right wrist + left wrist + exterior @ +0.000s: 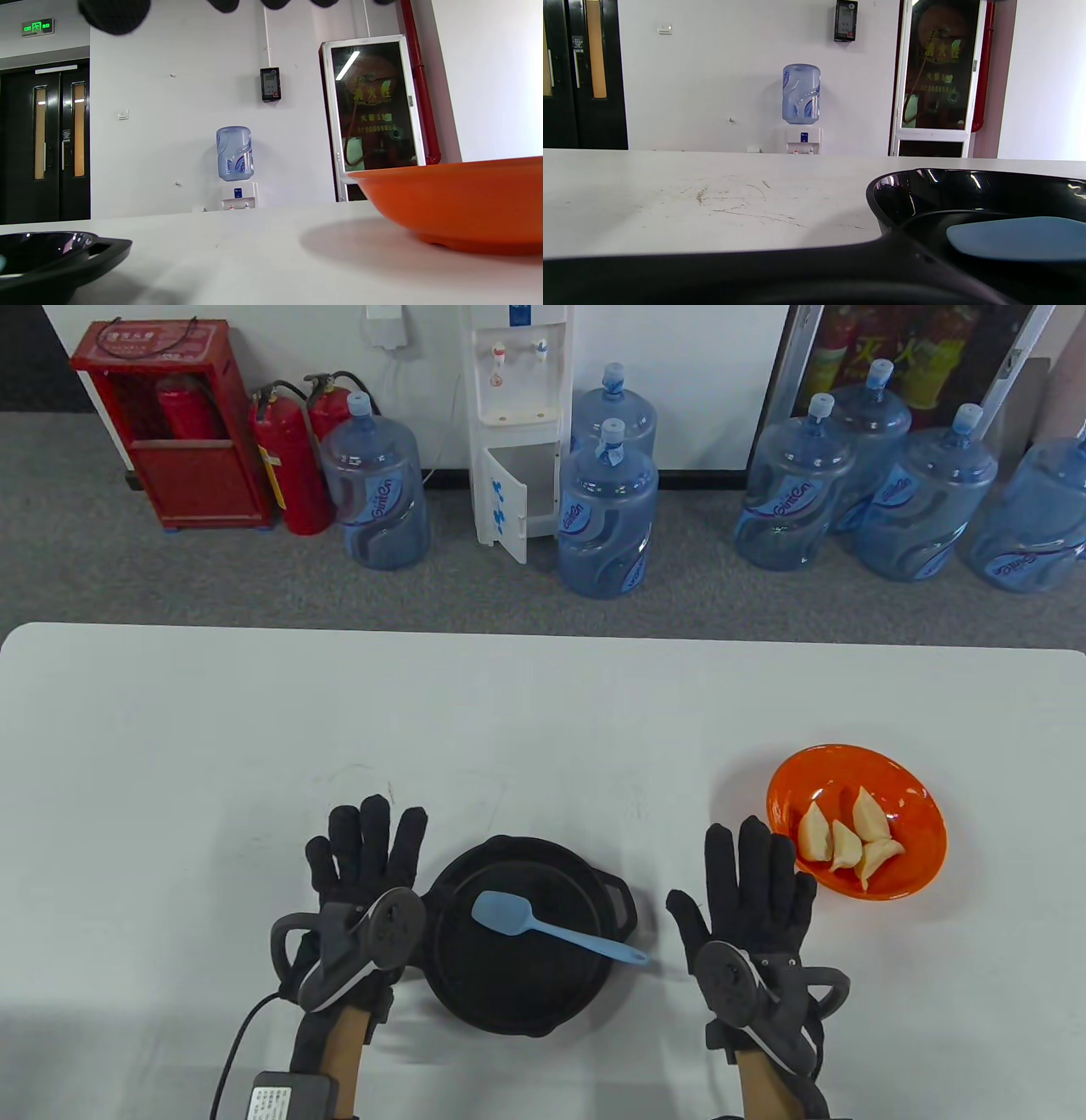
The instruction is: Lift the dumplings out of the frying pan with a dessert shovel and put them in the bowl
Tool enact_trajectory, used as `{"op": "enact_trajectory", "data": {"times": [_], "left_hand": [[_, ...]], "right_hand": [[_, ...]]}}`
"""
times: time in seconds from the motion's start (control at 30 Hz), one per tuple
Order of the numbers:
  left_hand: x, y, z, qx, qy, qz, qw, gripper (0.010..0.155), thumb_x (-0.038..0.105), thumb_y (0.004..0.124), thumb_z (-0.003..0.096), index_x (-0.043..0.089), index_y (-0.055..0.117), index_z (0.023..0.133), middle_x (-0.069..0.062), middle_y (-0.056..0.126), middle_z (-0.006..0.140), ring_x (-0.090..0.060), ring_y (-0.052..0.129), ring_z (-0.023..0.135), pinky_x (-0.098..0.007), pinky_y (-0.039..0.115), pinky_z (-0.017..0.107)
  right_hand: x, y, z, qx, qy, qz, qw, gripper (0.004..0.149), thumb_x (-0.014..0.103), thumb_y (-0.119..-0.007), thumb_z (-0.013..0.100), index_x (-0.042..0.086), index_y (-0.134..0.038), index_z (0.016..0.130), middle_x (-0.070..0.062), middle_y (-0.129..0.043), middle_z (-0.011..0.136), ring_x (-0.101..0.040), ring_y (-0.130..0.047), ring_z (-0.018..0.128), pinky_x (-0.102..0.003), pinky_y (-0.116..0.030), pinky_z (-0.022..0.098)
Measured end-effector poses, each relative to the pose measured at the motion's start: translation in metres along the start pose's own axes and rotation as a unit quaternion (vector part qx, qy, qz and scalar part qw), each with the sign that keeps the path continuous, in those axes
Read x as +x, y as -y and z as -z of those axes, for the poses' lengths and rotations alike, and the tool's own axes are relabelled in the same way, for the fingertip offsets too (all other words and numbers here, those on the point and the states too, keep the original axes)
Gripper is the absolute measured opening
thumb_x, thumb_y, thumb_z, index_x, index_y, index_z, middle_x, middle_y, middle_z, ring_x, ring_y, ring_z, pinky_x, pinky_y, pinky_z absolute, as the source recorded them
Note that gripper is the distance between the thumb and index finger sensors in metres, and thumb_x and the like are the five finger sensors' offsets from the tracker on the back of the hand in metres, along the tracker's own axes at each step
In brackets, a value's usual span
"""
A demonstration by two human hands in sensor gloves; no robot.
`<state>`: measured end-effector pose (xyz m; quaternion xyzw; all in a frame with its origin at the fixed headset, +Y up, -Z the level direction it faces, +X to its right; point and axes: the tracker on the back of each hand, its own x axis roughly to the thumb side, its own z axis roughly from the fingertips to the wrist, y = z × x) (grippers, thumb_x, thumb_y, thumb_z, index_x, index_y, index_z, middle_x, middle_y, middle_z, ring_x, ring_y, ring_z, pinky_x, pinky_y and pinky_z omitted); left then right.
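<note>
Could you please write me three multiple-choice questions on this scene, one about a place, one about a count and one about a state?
1. Where does the blue dessert shovel lie?
A. in the orange bowl
B. across the black frying pan
C. in the right hand

2. How many dumplings are in the bowl?
A. one
B. four
C. seven

3. How are the hands?
A. both flat and open on the table
B. the left grips the pan's handle
C. both hold the shovel

Answers:
1 B: its blade rests inside the pan, its handle crossing the rim.
2 B: four pale dumplings lie together in the bowl.
3 A: the left hand and right hand show straight fingers and hold nothing.
</note>
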<state>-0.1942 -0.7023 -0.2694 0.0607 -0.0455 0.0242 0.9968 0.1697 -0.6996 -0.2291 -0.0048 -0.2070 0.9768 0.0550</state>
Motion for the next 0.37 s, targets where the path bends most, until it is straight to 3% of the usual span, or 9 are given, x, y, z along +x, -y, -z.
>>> {"op": "enact_trajectory", "data": {"times": [0.37], "left_hand": [[0.0006,0.0086,0.0025,-0.027,-0.002,-0.003,1.000,0.083,0.067,0.053,0.0471,0.038,0.010,0.111,-0.008,0.005,0.119,-0.041,0.006,0.110,-0.060,0.018,0.077]], "right_hand": [[0.0022,-0.0033,0.0012,0.011,0.009,0.009,1.000,0.077,0.062,-0.052,0.062,0.025,-0.023,0.123,-0.015,-0.013,0.127,-0.041,-0.019,0.114,-0.068,-0.031,0.078]]}}
